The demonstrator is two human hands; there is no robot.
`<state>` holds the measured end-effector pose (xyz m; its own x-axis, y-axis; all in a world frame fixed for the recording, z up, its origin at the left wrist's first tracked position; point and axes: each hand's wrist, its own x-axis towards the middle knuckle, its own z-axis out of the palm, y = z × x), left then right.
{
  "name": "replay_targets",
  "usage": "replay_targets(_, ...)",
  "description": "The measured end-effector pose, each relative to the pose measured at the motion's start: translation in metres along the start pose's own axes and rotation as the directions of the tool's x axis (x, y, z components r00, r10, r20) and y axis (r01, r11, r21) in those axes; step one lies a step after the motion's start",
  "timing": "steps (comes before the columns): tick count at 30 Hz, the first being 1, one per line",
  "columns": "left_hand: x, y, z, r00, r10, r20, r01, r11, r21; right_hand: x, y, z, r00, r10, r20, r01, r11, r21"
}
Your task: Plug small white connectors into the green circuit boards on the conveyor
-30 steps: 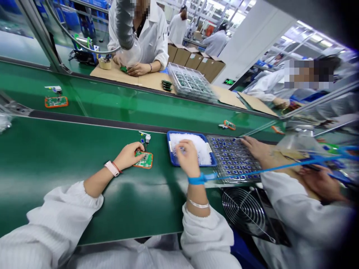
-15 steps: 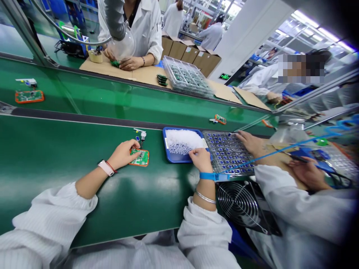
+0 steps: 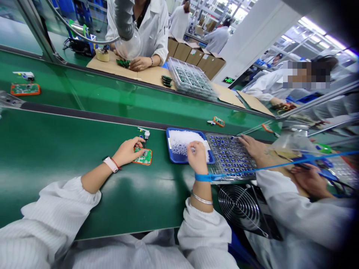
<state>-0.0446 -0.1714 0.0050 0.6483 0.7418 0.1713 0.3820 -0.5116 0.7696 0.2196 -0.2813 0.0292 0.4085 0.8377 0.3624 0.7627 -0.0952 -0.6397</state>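
Note:
My left hand (image 3: 129,151) rests on the green bench with thumb and fingers closed on the left side of a green circuit board (image 3: 146,157) in an orange frame. Just beyond the board, near my fingertips, lies a small white part (image 3: 147,133) with a dark lead. Over a shallow blue tray (image 3: 179,161) of small white translucent pieces (image 3: 182,139), my right hand (image 3: 197,154) is held with thumb and fingers pinched. Whatever is between those fingertips is too small to make out.
Right of the blue tray stands a clear tray (image 3: 228,158) of small blue parts, with a co-worker's hand (image 3: 254,147) at its far edge. A blue cord (image 3: 275,166) runs from my right wrist. A fan (image 3: 238,205) sits below. Orange-framed boards (image 3: 25,89) lie on the belt beyond.
My right hand has moved a little left and up over the white pieces, fingers pinched. My left hand stays at the circuit board. The whole view has shifted slightly.

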Motion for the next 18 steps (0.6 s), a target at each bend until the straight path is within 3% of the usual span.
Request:
replay_targets(5, 0.001, 0.005, -0.001, 0.998, 0.061, -0.021, -0.062, 0.996, -0.069, -0.022, -0.063, 0.069, 0.97, -0.192, 0.151, 0.147, 0.952, 0.267)
replay_targets(8, 0.002, 0.006, -0.001, 0.995, 0.094, -0.012, -0.095, 0.993, -0.069, -0.03, -0.074, 0.093, 0.956, -0.205, 0.209, 0.117, 0.922, 0.37)
replay_targets(18, 0.004, -0.001, 0.001, 0.997, 0.072, 0.031, -0.072, 0.997, -0.021, -0.027, -0.063, 0.098, 0.936, -0.185, 0.299, 0.075, 0.937, 0.342)
